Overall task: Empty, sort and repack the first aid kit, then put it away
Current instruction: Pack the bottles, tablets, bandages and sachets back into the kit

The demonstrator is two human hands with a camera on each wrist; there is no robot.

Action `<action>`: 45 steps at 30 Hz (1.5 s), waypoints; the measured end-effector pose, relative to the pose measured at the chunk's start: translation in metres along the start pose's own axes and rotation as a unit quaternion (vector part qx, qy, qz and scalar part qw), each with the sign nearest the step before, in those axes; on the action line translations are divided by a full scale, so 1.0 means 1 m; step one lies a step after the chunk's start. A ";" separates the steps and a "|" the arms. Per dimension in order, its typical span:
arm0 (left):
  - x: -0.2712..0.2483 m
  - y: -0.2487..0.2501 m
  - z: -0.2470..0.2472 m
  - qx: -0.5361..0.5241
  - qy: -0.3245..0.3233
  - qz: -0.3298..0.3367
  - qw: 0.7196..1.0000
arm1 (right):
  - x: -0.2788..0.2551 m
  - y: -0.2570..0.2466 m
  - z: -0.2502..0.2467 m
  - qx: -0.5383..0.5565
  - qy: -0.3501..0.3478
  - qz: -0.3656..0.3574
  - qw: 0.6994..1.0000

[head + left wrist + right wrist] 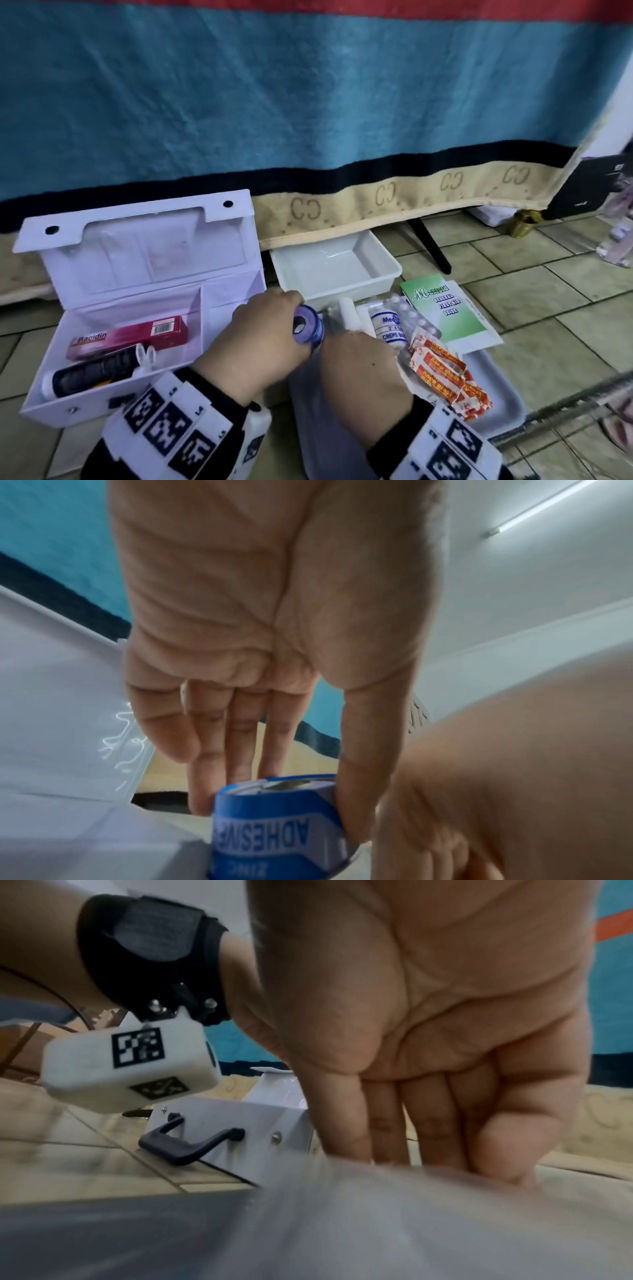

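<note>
1. While the kit box [137, 308] sits open on the tiled floor [548, 308] at far left, lid up against the blanket [308, 85], its left compartment holds a pink Bacidin carton [130, 337] and a dark tube [92, 373] just in front of it; right compartment mostly hidden by the left hand
2. Left hand [263, 329] pinches the blue tape roll [307, 324] between thumb and fingertips [202, 802], held between the box and the grey tray [507, 397]; "ADHESIVE" reads on the roll in the left wrist view
3. White tub [337, 269] sits behind the hands, partly under the blanket edge
4. Right hand [363, 373] is fingers-down on the tray, just beside the tape; fingers pressed together onto clear plastic [394, 1204]; can't tell if it grips anything
5. On the tray right of that hand: white gauze roll [346, 313], crepe bandage [390, 325], pill blister [411, 311], pile of red-and-white plasters [445, 373]
6. Green first aid guide [445, 308] lies at the tray's far right corner, touching the blister
</note>
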State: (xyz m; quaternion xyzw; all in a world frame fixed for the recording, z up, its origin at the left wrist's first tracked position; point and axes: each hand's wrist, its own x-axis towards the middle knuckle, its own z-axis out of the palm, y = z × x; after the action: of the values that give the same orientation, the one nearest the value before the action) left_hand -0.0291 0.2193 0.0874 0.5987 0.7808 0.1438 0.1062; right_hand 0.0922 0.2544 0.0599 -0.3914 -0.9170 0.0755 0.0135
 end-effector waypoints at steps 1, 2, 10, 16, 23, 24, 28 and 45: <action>-0.002 -0.001 -0.003 -0.016 0.013 0.001 1.000 | 0.002 0.000 0.007 -0.006 0.017 -0.003 1.000; -0.003 -0.002 -0.005 -0.026 0.026 0.003 0.999 | -0.001 -0.006 0.000 -0.017 0.004 0.009 1.000; -0.011 -0.018 -0.013 -0.033 0.095 -0.016 0.995 | 0.010 -0.011 0.010 -0.063 -0.029 -0.010 0.998; -0.019 -0.028 -0.015 -0.044 0.092 -0.026 0.994 | 0.013 -0.016 0.005 -0.128 -0.088 -0.074 0.985; -0.025 -0.033 -0.015 -0.050 0.093 -0.025 0.994 | 0.017 -0.021 0.000 -0.109 -0.105 -0.064 0.986; -0.025 -0.033 -0.015 -0.050 0.093 -0.025 0.994 | 0.017 -0.022 0.001 -0.115 -0.105 -0.068 0.986; -0.026 -0.033 -0.017 -0.047 0.090 -0.028 0.994 | 0.022 -0.026 0.010 -0.153 -0.135 -0.084 0.975; -0.045 -0.061 -0.031 -0.049 0.129 -0.052 0.989 | 0.020 -0.027 0.004 -0.093 -0.085 -0.099 0.987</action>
State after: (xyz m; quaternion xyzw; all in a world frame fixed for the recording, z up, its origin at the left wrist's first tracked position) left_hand -0.0832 0.1578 0.0944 0.5281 0.8098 0.2523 0.0416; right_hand 0.0587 0.2496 0.0589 -0.2900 -0.9522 0.0207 -0.0938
